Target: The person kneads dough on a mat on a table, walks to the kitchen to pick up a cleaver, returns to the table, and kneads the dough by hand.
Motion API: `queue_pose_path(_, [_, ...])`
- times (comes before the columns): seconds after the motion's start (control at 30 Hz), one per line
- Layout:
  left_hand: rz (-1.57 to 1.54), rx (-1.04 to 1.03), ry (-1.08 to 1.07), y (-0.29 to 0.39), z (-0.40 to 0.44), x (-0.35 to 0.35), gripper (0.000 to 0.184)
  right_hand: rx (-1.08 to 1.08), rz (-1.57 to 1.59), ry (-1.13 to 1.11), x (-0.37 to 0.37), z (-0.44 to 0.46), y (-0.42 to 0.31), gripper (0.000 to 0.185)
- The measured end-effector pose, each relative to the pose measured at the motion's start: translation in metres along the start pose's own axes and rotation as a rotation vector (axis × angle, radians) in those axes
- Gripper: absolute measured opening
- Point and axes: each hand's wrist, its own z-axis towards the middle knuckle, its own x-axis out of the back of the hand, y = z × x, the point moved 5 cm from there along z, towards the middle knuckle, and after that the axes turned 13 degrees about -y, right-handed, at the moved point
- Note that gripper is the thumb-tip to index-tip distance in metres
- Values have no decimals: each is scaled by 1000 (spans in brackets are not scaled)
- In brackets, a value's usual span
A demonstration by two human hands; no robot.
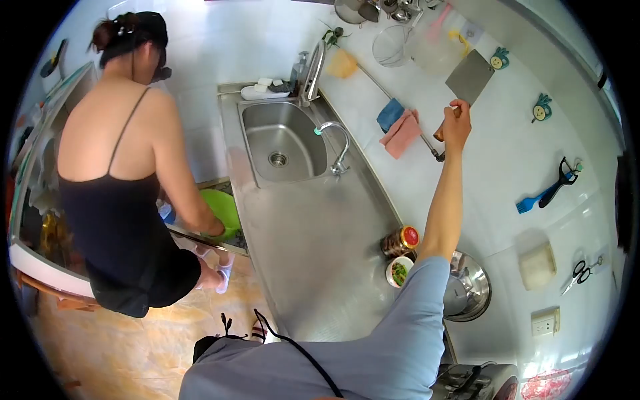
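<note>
My right hand (457,127) is stretched up toward the white wall, its fingers wrapped round the wooden handle of a cleaver (470,77). The broad grey blade points upward, close to a green cartoon wall hook (499,58); whether it touches the hook or the wall I cannot tell. To the left of that hand, a blue cloth (390,115) and a pink cloth (402,133) hang over a metal rail. My left hand is out of view.
The steel counter (320,253) holds a sink (280,140), a red-lidded jar (400,241), a bowl of chopped greens (399,272) and a metal basin (470,287). On the left, another person (127,167) leans down with a hand at a green basin (221,210). Scissors (580,273) hang right.
</note>
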Motion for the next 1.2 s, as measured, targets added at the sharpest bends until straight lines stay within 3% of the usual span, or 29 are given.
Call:
queue_pose_path(0.1, [0, -6, -1, -4, 3, 3, 21, -142, -7, -26, 16, 7, -29, 21])
queue_pose_path(0.2, [-18, -15, -5, -13, 4, 7, 22, -151, -128, -34, 13, 25, -33, 21])
queue_pose_path(0.3, [-36, -27, -2, -15, 4, 12, 22, -190, 820, -106, 6, 46, -14, 21])
queue_pose_path(0.33, [-43, -28, 2, -17, 4, 13, 22, -230, 924, -105, 14, 41, -39, 24])
queue_pose_path(0.43, [-62, -32, 12, -28, 4, 17, 23, -206, 727, -73, 16, 42, -59, 24])
queue_pose_path(0.5, [-88, -33, 22, -37, 4, 21, 23, -74, 373, 6, 8, 38, -76, 24])
queue_pose_path(0.63, [-138, -21, 49, -64, -1, 29, 24, -99, 782, -60, -2, 48, -87, 24])
queue_pose_path(0.7, [-160, -12, 67, -81, -7, 35, 24, -71, 854, 13, -6, 28, -102, 22])
queue_pose_path(0.83, [-190, 5, 111, -147, -24, 57, 25, 14, 1061, 123, -9, -96, -148, 27])
queue_pose_path(0.9, [-126, 11, 129, -206, -36, 66, 25, 28, 807, 199, -1, -185, -184, 34])
queue_pose_path(0.93, [1, 0, 134, -243, -39, 68, 25, -24, 745, 132, 1, -228, -192, 37])
queue_pose_path(1.0, [424, -47, 156, -297, -54, 64, 26, 160, 617, 216, 6, -290, -212, 38])
queue_pose_path(1.07, [720, -86, 233, -326, -56, 69, 26, 305, 795, 187, 20, -354, -312, 33])
queue_pose_path(1.13, [654, -117, 324, -329, -45, 98, 25, 446, 954, -72, 16, -412, -373, 41])
queue_pose_path(1.17, [779, -91, 292, -328, -37, 109, 26, 584, 777, -257, 20, -436, -414, 34])
queue_pose_path(1.2, [308, -50, 369, -358, -17, 137, 26, 723, 579, -417, 20, -470, -453, 27])
